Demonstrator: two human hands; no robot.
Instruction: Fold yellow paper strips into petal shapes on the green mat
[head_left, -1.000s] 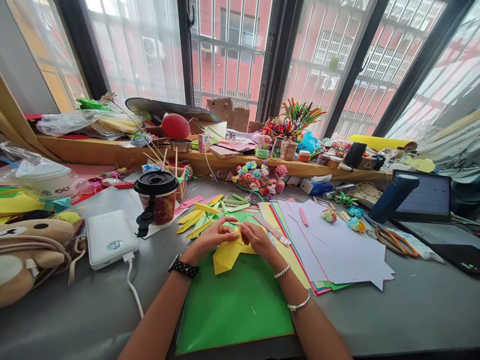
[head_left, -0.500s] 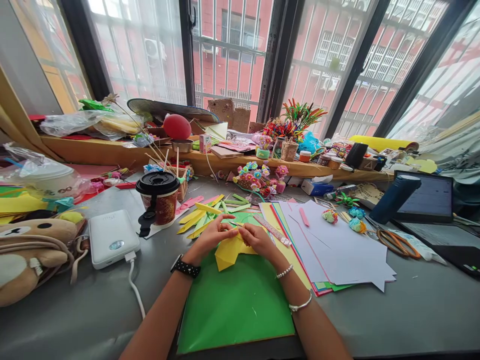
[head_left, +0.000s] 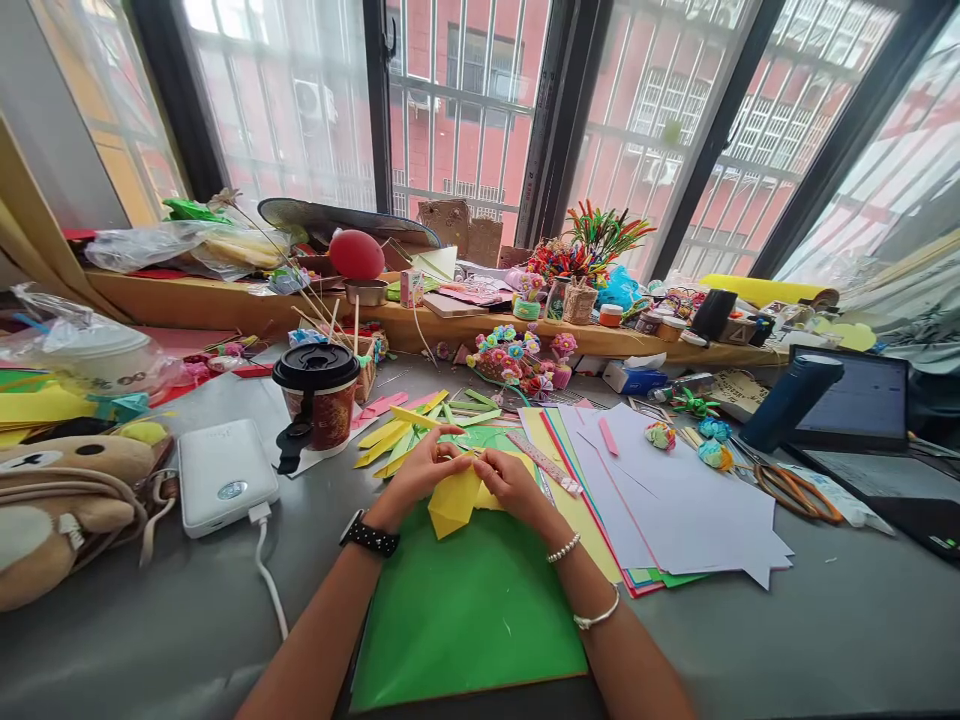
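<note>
Between my hands is a piece of folded yellow paper [head_left: 454,503], held up over a green sheet [head_left: 469,610]. My left hand [head_left: 426,466] pinches its upper edge with thumb and fingertips. Close beside it, my right hand [head_left: 510,481] pinches the same paper near the top, the two sets of fingertips almost meeting. The exact fold under the fingertips is hidden. Behind my hands lie folded yellow strips [head_left: 384,442] and green strips [head_left: 472,408]. A pink patterned ruler [head_left: 545,463] rests just right of my right hand.
White sheets [head_left: 697,510] over coloured paper lie to the right, with scissors [head_left: 799,492] beyond. On the left are a lidded cup [head_left: 319,395], a white power bank [head_left: 227,478] with its cable, and a plush bear [head_left: 64,520]. A dark bottle [head_left: 791,400] stands before a laptop [head_left: 851,395].
Both hands stay pinched on the yellow paper, with only slight finger shifts; its lower tip has risen a little. The whole view has shifted slightly.
</note>
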